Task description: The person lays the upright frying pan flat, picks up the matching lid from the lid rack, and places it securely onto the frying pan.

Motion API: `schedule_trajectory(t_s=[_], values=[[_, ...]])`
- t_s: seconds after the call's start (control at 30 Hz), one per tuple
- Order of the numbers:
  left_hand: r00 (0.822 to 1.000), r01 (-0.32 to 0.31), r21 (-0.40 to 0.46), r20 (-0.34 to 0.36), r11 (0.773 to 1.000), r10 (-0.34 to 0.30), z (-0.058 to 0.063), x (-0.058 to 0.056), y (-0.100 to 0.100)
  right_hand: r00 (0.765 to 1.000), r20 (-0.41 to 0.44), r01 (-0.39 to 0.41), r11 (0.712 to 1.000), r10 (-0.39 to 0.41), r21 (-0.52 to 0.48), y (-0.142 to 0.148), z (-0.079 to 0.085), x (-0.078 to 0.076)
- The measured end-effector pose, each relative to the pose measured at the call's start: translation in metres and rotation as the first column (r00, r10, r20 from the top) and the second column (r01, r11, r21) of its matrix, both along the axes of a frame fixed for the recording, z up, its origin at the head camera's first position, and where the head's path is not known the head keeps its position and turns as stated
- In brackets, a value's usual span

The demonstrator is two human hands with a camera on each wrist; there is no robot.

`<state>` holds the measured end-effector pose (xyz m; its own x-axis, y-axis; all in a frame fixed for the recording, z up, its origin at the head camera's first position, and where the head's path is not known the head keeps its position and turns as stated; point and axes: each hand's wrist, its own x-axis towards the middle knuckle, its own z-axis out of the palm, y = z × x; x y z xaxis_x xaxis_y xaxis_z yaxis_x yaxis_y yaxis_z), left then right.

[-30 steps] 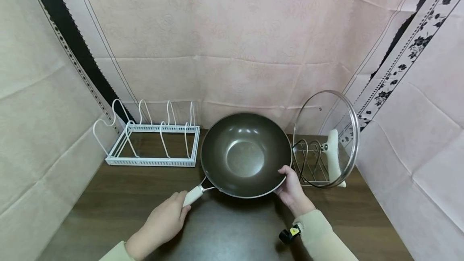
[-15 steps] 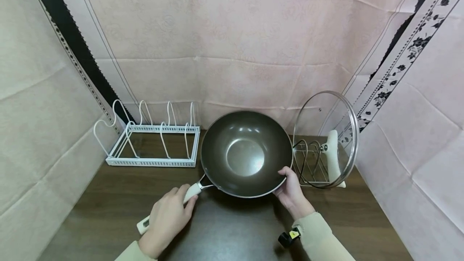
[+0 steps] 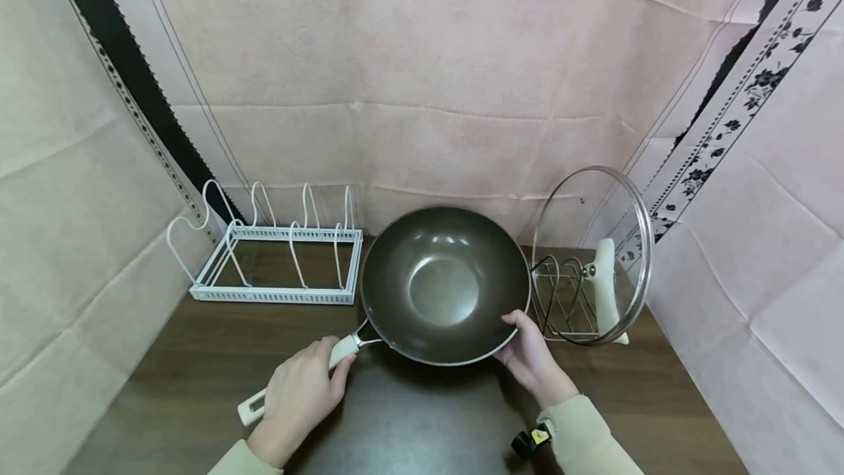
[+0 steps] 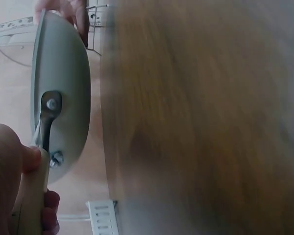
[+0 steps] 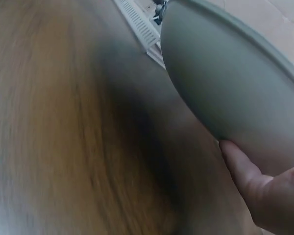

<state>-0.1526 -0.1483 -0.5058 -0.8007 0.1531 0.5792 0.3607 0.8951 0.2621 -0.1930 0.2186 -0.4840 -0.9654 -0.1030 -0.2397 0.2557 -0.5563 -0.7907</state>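
A wok (image 3: 445, 288) with a dark inside is held off the table, its inside facing me in the head view. My left hand (image 3: 300, 391) grips its cream handle (image 3: 252, 407), whose looped end sticks out behind the fist. At the wok's lower right, my right hand (image 3: 530, 358) holds the rim, thumb on the inside and fingers beneath. The left wrist view shows the pale green outside of the wok (image 4: 68, 93) and the bracket screwed to it. In the right wrist view, a finger of my right hand (image 5: 279, 196) lies against the underside.
A white rack (image 3: 277, 295) with several upright wire loops stands left of the wok. To the right, a glass lid (image 3: 642, 262) with a cream handle stands upright in a wire rack (image 3: 570, 306). Cloth-covered walls (image 3: 448, 79) enclose the brown wooden table (image 3: 422, 431) at back and sides.
My left hand has slid forward along the handle, uncovering the handle's end. The wok has shifted only slightly, and my right hand keeps its hold on the rim.
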Motion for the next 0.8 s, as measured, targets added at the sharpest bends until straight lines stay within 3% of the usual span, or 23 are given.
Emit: schedule_trajectory(t_s=[0.3, 0.53, 0.63, 0.8], values=[[0.996, 0.073, -0.057, -0.043, 0.996, -0.075, 0.0, -0.004, -0.02, 0.994, 0.038, -0.104, 0.991, 0.101, 0.089, 0.013, 0.002, 0.006], [0.97, 0.181, -0.147, -0.139, 0.973, -0.201, 0.01, -0.01, -0.048, 0.994, 0.054, -0.097, 0.989, 0.091, 0.111, 0.023, 0.007, 0.009], [0.961, 0.216, -0.174, -0.138, 0.961, -0.241, 0.013, -0.013, -0.057, 0.993, 0.07, -0.098, 0.99, 0.091, 0.106, 0.028, 0.008, 0.011], [0.952, 0.254, -0.206, -0.119, 0.945, -0.282, 0.013, -0.015, -0.068, 0.983, 0.1, -0.17, 0.974, 0.156, 0.151, 0.033, 0.007, 0.014]])
